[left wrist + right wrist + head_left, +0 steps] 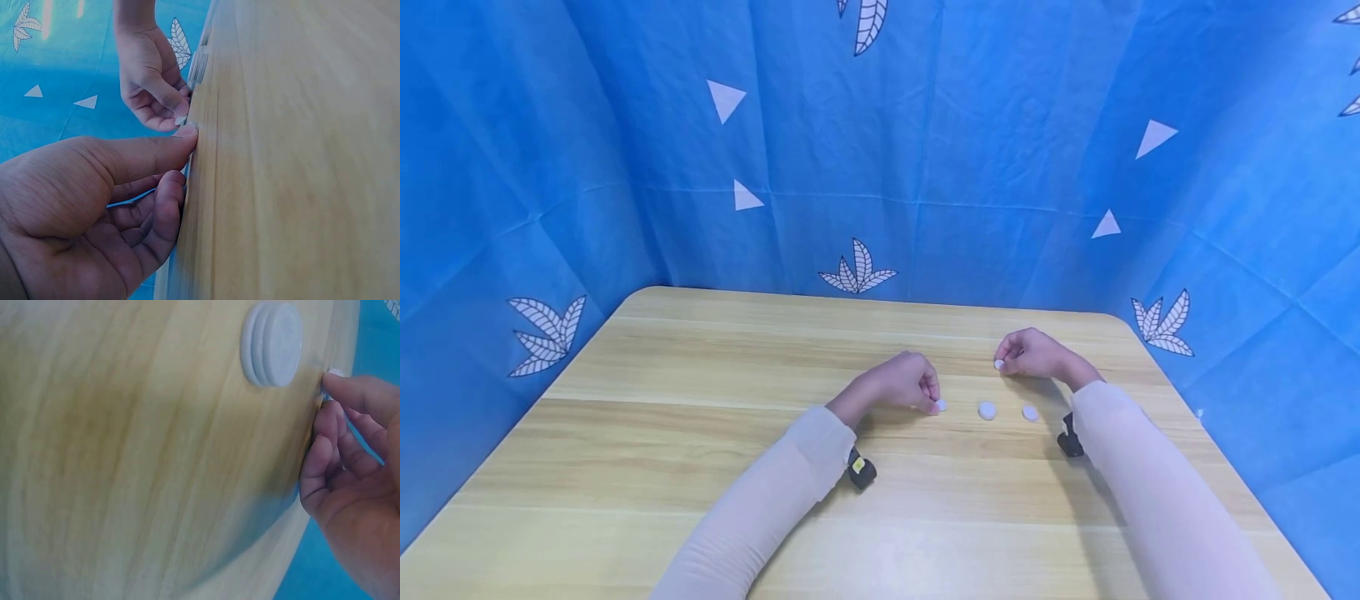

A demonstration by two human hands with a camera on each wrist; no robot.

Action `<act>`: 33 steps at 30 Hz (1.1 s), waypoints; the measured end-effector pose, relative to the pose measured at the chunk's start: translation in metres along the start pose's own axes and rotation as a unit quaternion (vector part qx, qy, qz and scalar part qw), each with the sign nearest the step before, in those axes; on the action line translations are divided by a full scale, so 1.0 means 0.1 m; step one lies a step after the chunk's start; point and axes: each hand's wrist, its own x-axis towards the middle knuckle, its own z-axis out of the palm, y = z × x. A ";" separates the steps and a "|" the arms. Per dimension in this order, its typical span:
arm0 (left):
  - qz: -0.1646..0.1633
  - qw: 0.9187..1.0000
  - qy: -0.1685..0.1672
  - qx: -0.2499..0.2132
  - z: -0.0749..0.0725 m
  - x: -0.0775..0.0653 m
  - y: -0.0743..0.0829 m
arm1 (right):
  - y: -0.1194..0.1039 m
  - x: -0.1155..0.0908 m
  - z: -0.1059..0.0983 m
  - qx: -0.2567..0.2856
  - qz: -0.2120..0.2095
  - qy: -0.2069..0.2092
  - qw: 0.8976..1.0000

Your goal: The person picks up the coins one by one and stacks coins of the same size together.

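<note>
My left hand [904,382] rests low at the middle of the wooden table, pinching a small white disc [942,405] at the table surface. In the left wrist view its fingers are curled and the thumb hides most of that disc. Farther back and to the right, my right hand [1033,352] pinches another white disc [998,365] between thumb and fingers. Between and nearer than the hands lies a white round stack [987,410]; in the right wrist view a white stack [282,345] shows layered discs. Right of it lies another white round piece [1030,413].
The wooden table [700,467] has rounded far corners. Blue cloth [970,125] with white leaf and triangle prints hangs behind it and at both sides. Black devices are strapped to the left wrist [861,472] and right wrist [1071,437].
</note>
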 end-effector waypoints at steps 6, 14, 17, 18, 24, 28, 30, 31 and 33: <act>-0.002 1.000 0.000 -0.005 0.00 0.00 0.01 | 0.01 -0.03 0.01 0.031 -0.016 -0.002 0.999; -0.005 1.000 -0.002 -0.007 -0.01 -0.01 0.03 | -0.01 -0.06 -0.01 0.067 -0.003 0.008 0.998; -0.003 1.000 -0.002 -0.008 -0.01 -0.01 0.02 | -0.01 -0.07 -0.02 0.070 -0.003 0.005 0.998; -0.003 1.000 -0.002 -0.008 0.00 0.00 0.01 | -0.01 -0.07 -0.02 0.071 -0.004 0.004 0.997; -0.004 1.000 -0.003 -0.006 0.00 0.00 0.01 | 0.00 -0.07 -0.02 0.080 -0.008 -0.003 0.997; -0.006 1.000 -0.004 -0.006 -0.01 -0.01 0.02 | -0.01 -0.09 -0.02 0.071 -0.015 -0.005 0.997; -0.008 1.000 -0.004 -0.007 -0.01 -0.01 0.02 | -0.04 -0.11 -0.03 0.065 -0.019 -0.006 0.998; -0.008 1.000 -0.004 -0.007 -0.01 -0.02 0.03 | -0.05 -0.12 -0.03 0.062 -0.021 -0.007 0.998; -0.008 1.000 -0.004 -0.008 -0.01 -0.02 0.03 | -0.07 -0.13 -0.02 0.057 -0.029 -0.011 0.998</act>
